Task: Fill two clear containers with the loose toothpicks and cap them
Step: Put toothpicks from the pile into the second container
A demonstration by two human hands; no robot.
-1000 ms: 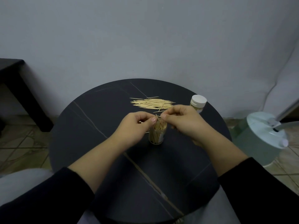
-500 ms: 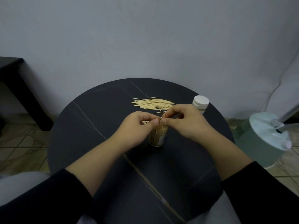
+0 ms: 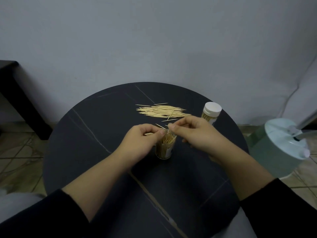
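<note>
Two hands meet over the open clear plastic container (image 3: pixel 165 148) of toothpicks on the round black table (image 3: pixel 96 134): left hand (image 3: pixel 145 136) and right hand (image 3: pixel 192 133) pinch toothpicks just above its mouth.

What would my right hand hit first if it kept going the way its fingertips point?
The right hand points left across the open container, so it would likely meet the left hand first, at the fingertips. Depth is hard to judge here.
</note>
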